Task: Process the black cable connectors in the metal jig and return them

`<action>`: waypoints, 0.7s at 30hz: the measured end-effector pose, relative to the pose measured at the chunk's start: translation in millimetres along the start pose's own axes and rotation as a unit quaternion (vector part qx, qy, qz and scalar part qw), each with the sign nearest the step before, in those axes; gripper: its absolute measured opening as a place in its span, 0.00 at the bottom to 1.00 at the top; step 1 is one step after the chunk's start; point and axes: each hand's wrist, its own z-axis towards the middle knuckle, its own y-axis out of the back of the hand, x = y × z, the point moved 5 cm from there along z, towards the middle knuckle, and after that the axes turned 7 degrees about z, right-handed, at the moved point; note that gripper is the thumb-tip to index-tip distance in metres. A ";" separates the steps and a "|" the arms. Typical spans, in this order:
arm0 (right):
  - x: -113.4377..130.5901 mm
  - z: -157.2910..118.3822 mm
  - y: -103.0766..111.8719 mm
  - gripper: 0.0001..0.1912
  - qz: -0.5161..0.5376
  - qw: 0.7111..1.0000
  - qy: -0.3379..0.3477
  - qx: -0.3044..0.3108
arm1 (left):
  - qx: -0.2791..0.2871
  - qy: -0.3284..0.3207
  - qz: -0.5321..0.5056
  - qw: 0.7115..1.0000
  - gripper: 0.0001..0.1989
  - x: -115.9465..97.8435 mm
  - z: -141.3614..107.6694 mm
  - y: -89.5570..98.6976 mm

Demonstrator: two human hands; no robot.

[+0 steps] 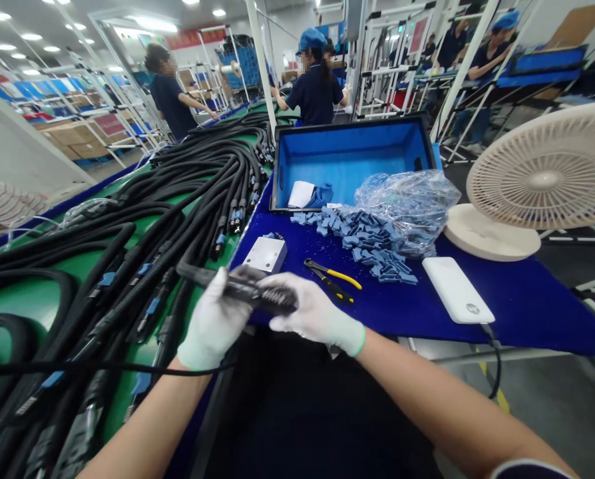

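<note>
Black cable end (245, 291) is held near the centre of the frame, slightly tilted, above the near edge of the blue-covered table (297, 263). Left hand (212, 326), gloved, is closed around its left part; right hand (310, 309), gloved, grips its right end, fingertips partly hidden. Just behind sits a metal block (265, 254); to the right lie pliers (333, 273), then loose blue clips (367, 239). More black cables (202, 166) fill the left side. Judged risks: smooth gloves could let the piece slip; the thin black cord (102, 366) crossing the left wrist could snag; a wide right-hand swing could knock the pliers
</note>
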 end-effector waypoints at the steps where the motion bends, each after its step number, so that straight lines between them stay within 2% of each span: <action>1: -4.9 9.5 3.7 0.26 -0.129 0.991 -0.026 0.031 | -0.028 0.006 -0.083 0.996 0.13 -2.0 5.6 7.9; 2: -12.1 22.1 13.9 0.24 -0.254 0.964 -0.061 0.040 | -0.051 0.006 -0.146 0.988 0.11 -6.6 13.0 14.6; 3: -20.0 36.8 30.7 0.21 -0.334 0.936 -0.105 0.010 | -0.065 0.000 -0.185 0.981 0.09 -13.8 21.8 19.7; 4: -27.5 52.3 48.2 0.20 -0.370 0.918 -0.140 -0.021 | -0.073 -0.011 -0.202 0.977 0.09 -22.6 31.3 23.1; 7: -49.8 94.4 89.2 0.20 -0.430 0.874 -0.215 -0.061 | -0.079 -0.077 -0.113 0.987 0.10 -51.8 61.9 23.3; 9: -61.2 112.9 102.1 0.19 -0.450 0.858 -0.238 -0.063 | -0.087 -0.124 -0.043 0.988 0.11 -64.3 83.1 18.0; 12: -71.9 125.3 108.0 0.17 -0.464 0.848 -0.248 -0.058 | -0.091 -0.170 0.019 0.981 0.11 -66.9 114.2 9.2; 15: -78.0 125.7 111.8 0.17 -0.474 0.844 -0.244 -0.056 | -0.096 -0.184 0.060 0.976 0.12 -58.2 136.9 5.5; 18: -79.4 120.3 113.9 0.16 -0.475 0.850 -0.221 -0.054 | -0.090 -0.190 0.063 0.976 0.11 -48.0 145.8 4.8; 21: -73.3 116.0 103.9 0.16 -0.459 0.870 -0.176 -0.038 | -0.086 -0.190 0.078 0.975 0.09 -40.1 145.4 3.5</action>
